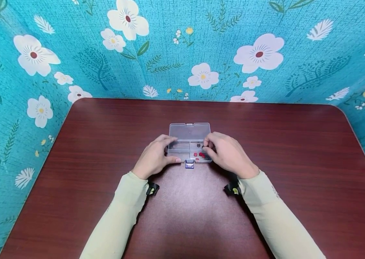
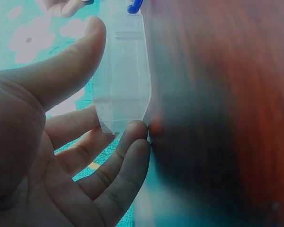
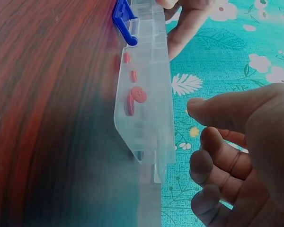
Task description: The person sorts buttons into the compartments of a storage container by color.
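A clear plastic compartment box (image 1: 187, 145) lies in the middle of the table with its lid (image 1: 189, 131) folded back and a blue latch (image 1: 189, 164) at the front. Several red buttons (image 1: 200, 155) lie in its front right compartment, and a dark one (image 1: 198, 145) behind them. My left hand (image 1: 154, 156) grips the box's left end (image 2: 123, 80), thumb (image 2: 80, 52) on the front wall and fingers (image 2: 132, 142) behind. My right hand (image 1: 226, 153) hovers at the right end (image 3: 144, 94), its fingers (image 3: 217, 156) loosely curled with nothing visible between them.
The box rests on a dark red wooden table (image 1: 266, 144) with rounded corners. A teal flowered cloth (image 1: 201, 54) walls in the back and both sides. Pale yellow sleeves (image 1: 117, 219) cover both forearms.
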A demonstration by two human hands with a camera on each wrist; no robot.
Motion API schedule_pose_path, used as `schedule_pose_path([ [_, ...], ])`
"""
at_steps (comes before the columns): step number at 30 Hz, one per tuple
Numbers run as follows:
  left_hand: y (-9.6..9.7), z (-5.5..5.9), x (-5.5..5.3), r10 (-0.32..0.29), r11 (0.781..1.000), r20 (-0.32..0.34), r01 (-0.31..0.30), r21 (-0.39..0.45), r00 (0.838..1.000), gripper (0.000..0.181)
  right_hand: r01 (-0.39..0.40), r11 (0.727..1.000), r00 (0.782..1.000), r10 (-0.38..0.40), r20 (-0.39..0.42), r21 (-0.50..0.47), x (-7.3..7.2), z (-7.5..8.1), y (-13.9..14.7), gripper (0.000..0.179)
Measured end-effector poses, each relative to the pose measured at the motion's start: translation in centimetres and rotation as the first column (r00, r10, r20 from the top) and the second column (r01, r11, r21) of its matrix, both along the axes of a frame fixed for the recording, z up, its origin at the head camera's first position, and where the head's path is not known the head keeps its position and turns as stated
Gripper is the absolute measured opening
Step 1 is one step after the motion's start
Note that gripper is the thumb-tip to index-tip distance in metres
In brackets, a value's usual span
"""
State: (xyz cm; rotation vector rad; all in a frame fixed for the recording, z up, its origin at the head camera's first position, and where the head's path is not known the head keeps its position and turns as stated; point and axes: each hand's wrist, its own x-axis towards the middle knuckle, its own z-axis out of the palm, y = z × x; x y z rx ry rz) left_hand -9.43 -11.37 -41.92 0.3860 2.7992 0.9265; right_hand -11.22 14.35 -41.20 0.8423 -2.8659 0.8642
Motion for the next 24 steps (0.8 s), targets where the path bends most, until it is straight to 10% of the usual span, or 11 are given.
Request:
schedule_pose_path([
  [24,0.1,0.3,0.0,0.000,1.000,0.011,0.000,0.005,1.000,0.069,0.020,0.999,1.000,-0.021,0.022,0.036,-0.5,-0.4,-1.3,0.010],
])
